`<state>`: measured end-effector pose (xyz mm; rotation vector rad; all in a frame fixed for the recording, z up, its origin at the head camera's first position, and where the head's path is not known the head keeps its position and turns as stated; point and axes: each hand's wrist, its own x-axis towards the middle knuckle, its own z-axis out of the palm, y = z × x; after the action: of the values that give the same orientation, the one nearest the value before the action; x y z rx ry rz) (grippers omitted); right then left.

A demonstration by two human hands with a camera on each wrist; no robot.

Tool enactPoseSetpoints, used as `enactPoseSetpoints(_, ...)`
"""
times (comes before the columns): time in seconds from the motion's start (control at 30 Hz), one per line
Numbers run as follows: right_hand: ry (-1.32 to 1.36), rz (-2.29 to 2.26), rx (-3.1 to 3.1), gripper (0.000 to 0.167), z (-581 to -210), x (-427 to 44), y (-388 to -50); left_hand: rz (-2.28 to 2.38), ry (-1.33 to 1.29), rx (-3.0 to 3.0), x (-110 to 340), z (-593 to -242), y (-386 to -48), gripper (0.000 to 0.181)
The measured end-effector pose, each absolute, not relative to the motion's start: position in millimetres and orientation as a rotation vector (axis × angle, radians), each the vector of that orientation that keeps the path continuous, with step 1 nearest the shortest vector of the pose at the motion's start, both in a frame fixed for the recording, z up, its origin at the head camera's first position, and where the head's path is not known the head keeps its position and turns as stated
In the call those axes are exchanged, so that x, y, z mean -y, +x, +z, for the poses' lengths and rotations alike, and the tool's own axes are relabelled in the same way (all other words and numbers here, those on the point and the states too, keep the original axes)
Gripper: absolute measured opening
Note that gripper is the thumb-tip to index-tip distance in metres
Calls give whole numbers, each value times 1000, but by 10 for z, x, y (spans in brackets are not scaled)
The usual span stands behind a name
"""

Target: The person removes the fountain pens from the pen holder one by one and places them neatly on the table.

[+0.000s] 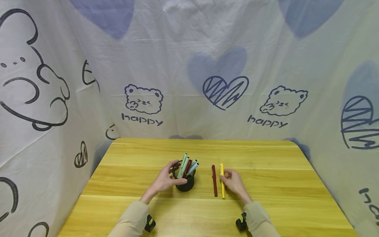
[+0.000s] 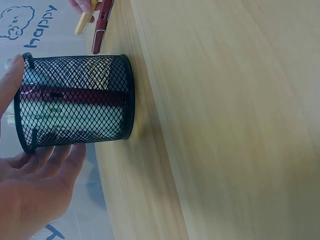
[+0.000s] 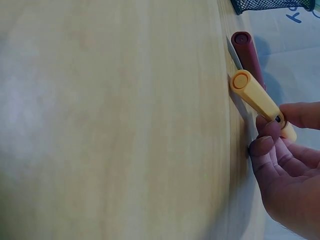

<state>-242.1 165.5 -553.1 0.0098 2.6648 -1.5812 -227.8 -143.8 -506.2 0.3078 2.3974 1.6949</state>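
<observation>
A black mesh pen cup (image 1: 186, 185) (image 2: 75, 100) holds several pens, pale green, dark red and light blue. My left hand (image 1: 164, 178) (image 2: 35, 190) curves round its left side, fingers behind and thumb across the front near the rim. To the right of the cup, a dark red pen (image 1: 214, 181) (image 3: 247, 55) lies on the table. Beside it, my right hand (image 1: 234, 181) (image 3: 290, 175) pinches a yellow pen (image 1: 222, 189) (image 3: 257, 97) around its middle between thumb and fingers. The two pens are roughly parallel, with a small gap between them.
The wooden table (image 1: 266, 164) is enclosed at the back and both sides by a white cloth (image 1: 183, 108) printed with hearts, bears and lettering. Small black devices (image 1: 150, 223) are strapped at both wrists.
</observation>
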Motion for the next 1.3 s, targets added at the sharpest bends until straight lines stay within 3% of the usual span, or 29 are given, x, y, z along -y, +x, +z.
enactPoseSetpoints(1.3, 38, -1371, -2759, 36, -5575, -1634, -2498, 1678, 291, -2417, 1430, -5075, -2285, 96)
